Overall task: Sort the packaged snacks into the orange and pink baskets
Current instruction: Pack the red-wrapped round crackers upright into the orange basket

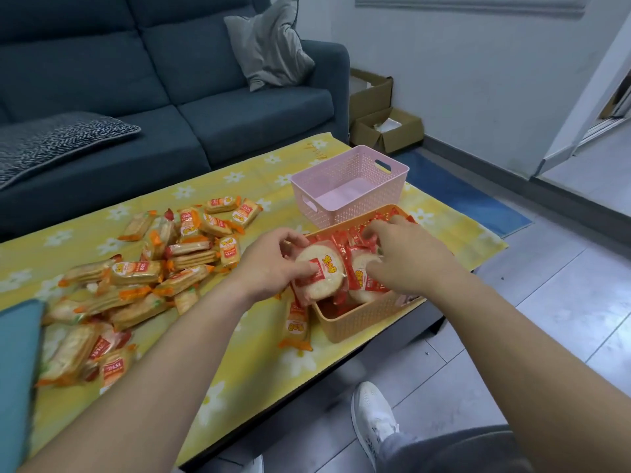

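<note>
The orange basket [358, 319] stands at the table's near right edge, filled with red-wrapped round rice crackers. My left hand [269, 264] grips one red-wrapped round cracker [321, 274] over the basket's left rim. My right hand [406, 257] reaches into the basket, its fingers curled on the red packets there. Behind it the pink basket [348, 182] holds nothing. Several orange-wrapped rectangular cracker packs [164, 268] lie heaped on the table's left half, and one orange pack [296, 324] lies just left of the orange basket.
A yellow flowered cloth [239, 175] covers the low table. A blue sofa [153, 80] with cushions stands behind it. Cardboard boxes [386, 128] sit on the floor at the back right. My white shoe [374, 414] is below the table's edge.
</note>
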Tool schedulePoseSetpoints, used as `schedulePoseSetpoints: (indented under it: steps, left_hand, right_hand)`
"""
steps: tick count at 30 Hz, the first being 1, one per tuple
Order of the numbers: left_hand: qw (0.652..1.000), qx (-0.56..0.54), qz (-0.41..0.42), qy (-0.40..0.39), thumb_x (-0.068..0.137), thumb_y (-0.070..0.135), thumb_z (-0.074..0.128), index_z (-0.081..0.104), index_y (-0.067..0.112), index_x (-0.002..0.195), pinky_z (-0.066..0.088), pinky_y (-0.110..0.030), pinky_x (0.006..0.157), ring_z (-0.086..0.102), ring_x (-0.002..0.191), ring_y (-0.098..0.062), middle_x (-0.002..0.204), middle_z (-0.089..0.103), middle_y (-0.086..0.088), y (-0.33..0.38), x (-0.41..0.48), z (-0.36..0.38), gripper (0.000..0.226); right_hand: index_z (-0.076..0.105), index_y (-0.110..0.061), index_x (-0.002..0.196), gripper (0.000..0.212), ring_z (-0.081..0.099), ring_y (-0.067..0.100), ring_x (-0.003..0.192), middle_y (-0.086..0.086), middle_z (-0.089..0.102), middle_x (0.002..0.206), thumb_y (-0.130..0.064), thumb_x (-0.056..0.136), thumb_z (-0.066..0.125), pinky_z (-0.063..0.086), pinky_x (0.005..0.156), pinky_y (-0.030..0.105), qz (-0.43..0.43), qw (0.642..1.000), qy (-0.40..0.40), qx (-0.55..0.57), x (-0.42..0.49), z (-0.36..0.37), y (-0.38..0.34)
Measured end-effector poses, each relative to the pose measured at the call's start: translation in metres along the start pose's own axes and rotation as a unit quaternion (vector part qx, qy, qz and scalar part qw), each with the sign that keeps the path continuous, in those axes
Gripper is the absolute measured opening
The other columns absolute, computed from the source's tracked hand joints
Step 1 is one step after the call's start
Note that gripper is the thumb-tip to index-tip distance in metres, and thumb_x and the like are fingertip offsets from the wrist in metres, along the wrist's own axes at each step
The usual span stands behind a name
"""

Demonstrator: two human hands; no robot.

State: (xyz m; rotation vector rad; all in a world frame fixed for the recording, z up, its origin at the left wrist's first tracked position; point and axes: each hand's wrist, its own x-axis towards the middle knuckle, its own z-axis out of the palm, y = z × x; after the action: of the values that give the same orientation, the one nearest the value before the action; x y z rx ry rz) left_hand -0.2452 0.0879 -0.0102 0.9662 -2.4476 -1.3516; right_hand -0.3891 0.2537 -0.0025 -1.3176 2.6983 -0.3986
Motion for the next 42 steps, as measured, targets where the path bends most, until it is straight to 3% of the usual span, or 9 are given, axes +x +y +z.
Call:
schedulePoseSetpoints:
  steps: [4,10,15,18,23,26,29,36,42]
  left_hand:
    - [0.994,-0.093,-0.018,0.045,0.086,0.012,0.079,0.071,0.018,0.107,0.060,-0.051,0.083,0.070,0.099,-0.033,0.111,0.067,-0.016,0.005,-0.006,-0.018,0.023]
    - [0.985,-0.122,-0.027,0.116,0.088,0.025,0.075,0.070,0.020,0.103,0.040,-0.028,0.049,0.059,0.063,-0.015,0.102,0.071,-0.010,0.003,-0.009,-0.035,0.017]
    - [0.994,-0.083,0.001,0.071,0.080,0.021,0.082,0.071,0.020,0.102,0.037,-0.016,0.042,0.056,0.065,-0.015,0.089,0.064,-0.010,-0.001,-0.009,-0.024,0.026]
    - [0.997,-0.052,0.001,0.063,0.076,0.024,0.082,0.072,0.023,0.091,0.042,-0.025,0.051,0.058,0.066,-0.017,0.079,0.063,0.001,-0.002,-0.006,-0.010,0.018]
    - [0.996,0.005,-0.033,0.080,0.073,0.022,0.076,0.067,0.015,0.087,0.042,-0.028,0.054,0.057,0.061,-0.017,0.072,0.063,0.006,0.004,-0.003,0.010,0.018]
    - [0.995,0.033,-0.029,0.091,0.073,0.022,0.074,0.065,0.015,0.090,0.043,-0.030,0.058,0.061,0.069,-0.020,0.077,0.065,0.006,0.014,-0.005,0.021,0.020]
    - [0.994,0.046,-0.014,0.093,0.074,0.023,0.072,0.063,0.018,0.088,0.047,-0.031,0.059,0.064,0.073,-0.021,0.079,0.066,0.006,0.022,-0.007,0.029,0.017]
    - [0.993,0.022,-0.016,0.119,0.076,0.024,0.073,0.063,0.019,0.083,0.043,-0.029,0.058,0.063,0.069,-0.020,0.075,0.065,0.006,0.019,-0.002,0.030,0.013]
    - [0.975,0.200,0.029,0.090,0.076,0.028,0.065,0.058,0.023,0.085,0.048,-0.036,0.067,0.064,0.088,-0.027,0.089,0.066,0.003,0.011,-0.002,0.039,0.013]
  right_hand:
    - [0.059,-0.026,0.126,0.042,0.058,0.017,0.098,-0.004,0.058,0.111,-0.014,0.086,0.055,0.052,0.079,0.037,-0.025,0.984,0.088,0.155,0.006,-0.004,-0.015]
    - [0.056,-0.028,0.131,0.045,0.058,0.009,0.099,-0.011,0.062,0.112,-0.019,0.087,0.060,0.042,0.067,0.019,-0.063,0.990,0.018,0.121,0.011,0.009,-0.019]
    - [0.065,-0.029,0.100,0.020,0.064,0.004,0.073,-0.013,0.069,0.084,-0.014,0.091,0.056,0.056,0.068,0.033,-0.045,0.984,0.011,0.171,0.010,0.006,-0.017]
    - [0.069,-0.028,0.094,0.026,0.063,-0.002,0.057,-0.012,0.074,0.077,-0.008,0.092,0.053,0.050,0.054,0.024,-0.034,0.984,-0.044,0.170,0.008,0.003,-0.014]
    - [0.070,-0.030,0.110,0.034,0.061,-0.001,0.088,-0.017,0.068,0.102,-0.006,0.087,0.060,0.040,0.069,0.006,-0.083,0.984,-0.143,0.070,0.006,0.012,-0.016]
    - [0.069,-0.026,0.122,0.047,0.064,0.009,0.104,-0.008,0.071,0.116,-0.003,0.082,0.062,0.052,0.086,0.022,-0.097,0.982,-0.156,0.050,0.006,0.019,-0.022]
    - [0.069,-0.025,0.118,0.042,0.065,0.017,0.100,-0.004,0.071,0.110,-0.008,0.080,0.066,0.057,0.086,0.038,-0.101,0.985,-0.134,0.027,0.005,0.018,-0.025]
    - [0.059,-0.029,0.084,0.016,0.057,0.021,0.084,-0.012,0.056,0.081,-0.013,0.082,0.062,0.051,0.065,0.035,-0.093,0.992,-0.085,-0.023,0.007,0.017,-0.019]
    - [0.062,-0.025,0.092,0.011,0.061,0.018,0.092,-0.009,0.065,0.095,-0.016,0.087,0.066,0.053,0.083,0.040,-0.055,0.993,-0.022,0.100,0.008,0.004,-0.002]
